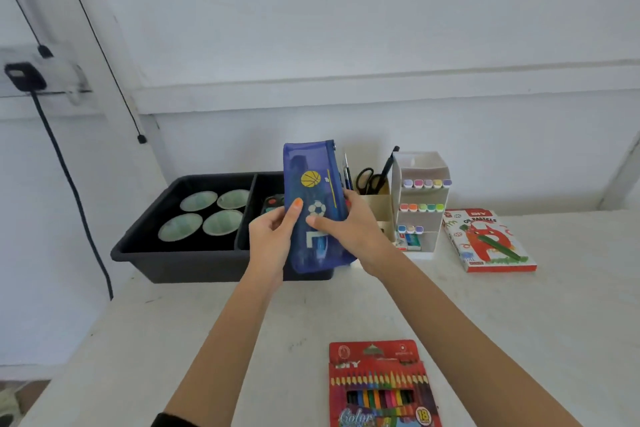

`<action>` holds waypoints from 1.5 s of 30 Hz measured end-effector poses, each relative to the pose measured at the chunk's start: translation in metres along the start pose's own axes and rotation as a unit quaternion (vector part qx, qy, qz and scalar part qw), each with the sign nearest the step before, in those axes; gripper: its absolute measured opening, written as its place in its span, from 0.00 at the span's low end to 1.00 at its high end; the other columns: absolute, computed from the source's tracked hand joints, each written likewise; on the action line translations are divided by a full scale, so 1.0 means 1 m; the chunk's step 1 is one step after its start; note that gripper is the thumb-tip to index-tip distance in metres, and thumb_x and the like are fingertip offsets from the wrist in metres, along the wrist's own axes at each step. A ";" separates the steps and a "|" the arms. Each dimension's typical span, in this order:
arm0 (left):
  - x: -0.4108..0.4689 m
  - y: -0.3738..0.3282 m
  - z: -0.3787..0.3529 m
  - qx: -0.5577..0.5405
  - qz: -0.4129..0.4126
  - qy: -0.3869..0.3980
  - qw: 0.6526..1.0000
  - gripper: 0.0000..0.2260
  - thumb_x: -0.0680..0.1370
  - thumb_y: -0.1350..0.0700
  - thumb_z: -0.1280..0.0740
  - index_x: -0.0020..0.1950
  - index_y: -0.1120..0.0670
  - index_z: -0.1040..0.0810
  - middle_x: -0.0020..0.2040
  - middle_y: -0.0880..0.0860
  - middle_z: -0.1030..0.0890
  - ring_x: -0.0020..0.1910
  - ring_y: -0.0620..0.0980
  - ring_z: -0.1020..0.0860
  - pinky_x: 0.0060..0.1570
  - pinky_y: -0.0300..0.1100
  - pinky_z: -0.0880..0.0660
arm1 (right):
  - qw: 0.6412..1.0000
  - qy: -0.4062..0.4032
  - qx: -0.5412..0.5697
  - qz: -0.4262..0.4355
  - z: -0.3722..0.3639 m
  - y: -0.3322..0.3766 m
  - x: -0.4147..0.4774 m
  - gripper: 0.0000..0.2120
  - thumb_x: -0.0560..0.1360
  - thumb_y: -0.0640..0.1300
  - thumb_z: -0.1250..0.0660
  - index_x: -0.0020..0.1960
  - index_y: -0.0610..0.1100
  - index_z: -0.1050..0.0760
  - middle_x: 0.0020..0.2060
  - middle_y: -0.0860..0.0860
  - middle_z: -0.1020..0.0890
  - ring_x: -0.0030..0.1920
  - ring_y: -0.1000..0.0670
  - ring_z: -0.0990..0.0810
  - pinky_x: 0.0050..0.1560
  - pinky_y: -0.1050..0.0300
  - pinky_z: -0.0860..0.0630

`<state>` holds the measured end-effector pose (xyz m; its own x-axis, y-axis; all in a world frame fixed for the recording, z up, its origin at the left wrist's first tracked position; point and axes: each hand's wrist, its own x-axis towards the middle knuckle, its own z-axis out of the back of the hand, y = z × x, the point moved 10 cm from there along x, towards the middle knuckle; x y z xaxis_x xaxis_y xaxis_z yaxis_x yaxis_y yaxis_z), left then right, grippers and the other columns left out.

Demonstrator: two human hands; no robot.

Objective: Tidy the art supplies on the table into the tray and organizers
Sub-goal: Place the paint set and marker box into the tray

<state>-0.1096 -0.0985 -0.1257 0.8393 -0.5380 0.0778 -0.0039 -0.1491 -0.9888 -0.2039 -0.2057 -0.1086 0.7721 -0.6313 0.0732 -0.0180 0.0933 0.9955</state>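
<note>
Pouch upright over tray front edge, gripped by left hand and right hand; pencil box lies well apart.

The pouch looks like thin, see-through blue plastic or fine mesh, soft and slightly creased, with flat printed motifs on its face. The tray is smooth black plastic with a dull sheen. The four round dishes in it are pale green and faintly glossy; their material cannot be told. The organizer is cream and matt, either plastic or card. The scissors have shiny black plastic handles. The oil pastels box is smooth printed card. The pencil box is red printed card with a clear window. The worktop is matt white, scuffed with grey marks
</note>
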 end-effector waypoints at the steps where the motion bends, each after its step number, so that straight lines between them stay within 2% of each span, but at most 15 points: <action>1: 0.011 0.002 0.005 0.013 0.004 -0.002 1.000 0.14 0.77 0.53 0.33 0.57 0.61 0.21 0.49 0.56 0.16 0.47 0.53 0.17 0.46 0.46 0.20 | 1.000 -0.015 -0.003 0.000 -0.005 -0.003 0.008 0.24 0.69 0.41 0.25 0.60 0.47 0.33 0.53 0.52 0.21 0.52 0.53 0.21 0.52 0.56 0.21; 5: 0.051 0.020 0.014 0.029 0.055 0.027 0.998 0.12 0.76 0.61 0.33 0.60 0.60 0.25 0.54 0.57 0.19 0.53 0.55 0.20 0.54 0.49 0.23 | 0.995 -0.064 -0.076 0.015 -0.018 -0.013 0.039 0.26 0.69 0.43 0.25 0.63 0.43 0.30 0.55 0.49 0.20 0.55 0.50 0.21 0.55 0.54 0.23; 9: 0.079 0.040 0.015 0.090 0.058 0.060 0.993 0.18 0.76 0.62 0.33 0.66 0.60 0.28 0.56 0.57 0.20 0.53 0.53 0.20 0.50 0.44 0.22 | 0.983 -0.094 -0.156 0.021 -0.025 -0.021 0.058 0.26 0.74 0.39 0.31 0.69 0.41 0.36 0.54 0.54 0.28 0.57 0.56 0.28 0.51 0.66 0.31; 13: 0.099 0.061 0.012 0.166 0.065 0.076 0.981 0.16 0.76 0.63 0.32 0.63 0.60 0.26 0.53 0.54 0.21 0.47 0.49 0.22 0.41 0.35 0.23 | 0.955 -0.086 -0.285 0.010 -0.034 -0.044 0.075 0.27 0.77 0.37 0.36 0.73 0.41 0.40 0.65 0.44 0.31 0.64 0.48 0.29 0.59 0.65 0.35; 16: 0.104 0.080 0.006 0.203 0.087 0.111 0.969 0.17 0.75 0.64 0.31 0.63 0.60 0.27 0.57 0.56 0.21 0.51 0.51 0.22 0.51 0.42 0.24 | 0.920 -0.048 -0.387 -0.041 -0.040 -0.067 0.086 0.28 0.78 0.39 0.37 0.74 0.40 0.43 0.67 0.42 0.37 0.60 0.46 0.27 0.62 0.61 0.34; 18: 0.106 0.089 0.003 0.259 0.098 0.126 0.953 0.21 0.74 0.64 0.31 0.67 0.60 0.30 0.59 0.57 0.23 0.55 0.52 0.24 0.55 0.44 0.26 | 0.885 -0.025 -0.459 -0.069 -0.044 -0.082 0.093 0.23 0.77 0.39 0.35 0.70 0.38 0.37 0.67 0.42 0.39 0.57 0.44 0.26 0.61 0.56 0.29; 21: 0.111 0.097 -0.007 0.402 0.055 0.165 0.899 0.21 0.73 0.61 0.29 0.66 0.57 0.27 0.62 0.56 0.26 0.61 0.55 0.28 0.60 0.46 0.29 | 0.848 0.031 -0.521 -0.092 -0.052 -0.097 0.101 0.17 0.77 0.38 0.37 0.65 0.36 0.32 0.66 0.40 0.37 0.57 0.41 0.27 0.57 0.52 0.28; 23: 0.111 0.097 -0.011 0.526 0.013 0.179 0.831 0.20 0.75 0.57 0.31 0.66 0.52 0.27 0.66 0.56 0.30 0.64 0.57 0.32 0.63 0.49 0.32 | 0.829 0.082 -0.544 -0.102 -0.058 -0.104 0.105 0.18 0.78 0.38 0.39 0.67 0.35 0.33 0.70 0.37 0.40 0.65 0.38 0.32 0.62 0.49 0.32; 26: 0.109 0.096 -0.012 0.651 -0.010 0.185 0.736 0.22 0.79 0.55 0.38 0.73 0.49 0.36 0.76 0.54 0.46 0.72 0.58 0.45 0.69 0.54 0.44 | 0.810 0.135 -0.558 -0.124 -0.064 -0.121 0.110 0.25 0.79 0.38 0.41 0.74 0.36 0.44 0.75 0.36 0.50 0.74 0.35 0.45 0.70 0.44 0.38; 30: 0.102 0.120 -0.014 0.657 0.080 0.275 0.698 0.25 0.83 0.56 0.49 0.78 0.50 0.56 0.77 0.48 0.60 0.76 0.57 0.60 0.70 0.60 0.57 | 0.777 0.152 -0.594 -0.142 -0.066 -0.129 0.108 0.32 0.80 0.40 0.43 0.77 0.39 0.58 0.76 0.40 0.60 0.75 0.35 0.60 0.73 0.39 0.49; 34: 0.105 0.121 -0.013 0.627 0.091 0.267 0.726 0.24 0.83 0.57 0.50 0.78 0.51 0.56 0.78 0.49 0.60 0.75 0.60 0.60 0.70 0.61 0.55 | 0.788 0.085 -0.598 -0.119 -0.060 -0.110 0.104 0.30 0.80 0.42 0.43 0.77 0.40 0.53 0.75 0.37 0.59 0.75 0.37 0.57 0.72 0.45 0.46; 36: 0.111 0.108 -0.011 0.585 0.045 0.205 0.783 0.22 0.83 0.57 0.48 0.77 0.55 0.47 0.77 0.56 0.48 0.75 0.60 0.48 0.71 0.56 0.45 | 0.800 0.015 -0.596 -0.062 -0.056 -0.088 0.103 0.25 0.79 0.42 0.41 0.73 0.36 0.42 0.73 0.36 0.45 0.72 0.40 0.44 0.68 0.51 0.38; 39: 0.105 0.059 -0.001 0.469 -0.081 0.061 0.878 0.16 0.81 0.58 0.44 0.67 0.60 0.29 0.65 0.59 0.26 0.63 0.56 0.28 0.61 0.50 0.31 | 0.836 -0.091 -0.538 0.062 -0.048 -0.049 0.090 0.15 0.78 0.38 0.42 0.63 0.38 0.30 0.60 0.42 0.27 0.61 0.46 0.32 0.59 0.56 0.33; 43: 0.050 0.006 -0.002 0.402 -0.283 -0.032 0.870 0.09 0.77 0.64 0.37 0.55 0.59 0.21 0.50 0.55 0.19 0.50 0.53 0.23 0.49 0.47 0.26 | 0.890 -0.058 -0.429 0.143 -0.047 -0.037 0.057 0.13 0.77 0.34 0.42 0.59 0.37 0.25 0.54 0.43 0.23 0.58 0.47 0.29 0.57 0.60 0.35; 45: 0.019 0.004 -0.003 0.368 -0.310 -0.046 0.875 0.08 0.75 0.65 0.37 0.52 0.58 0.21 0.48 0.53 0.20 0.48 0.51 0.23 0.48 0.45 0.26 | 0.898 -0.063 -0.402 0.169 -0.037 -0.035 0.034 0.12 0.77 0.33 0.41 0.56 0.38 0.23 0.53 0.44 0.23 0.57 0.48 0.29 0.56 0.65 0.37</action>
<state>-0.0951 -0.1117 -0.1274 0.5963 -0.4688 0.6517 0.7910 0.2043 -0.5768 -0.1533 -0.2018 -0.1428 0.7302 -0.5390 0.4199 0.2651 0.7899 0.5530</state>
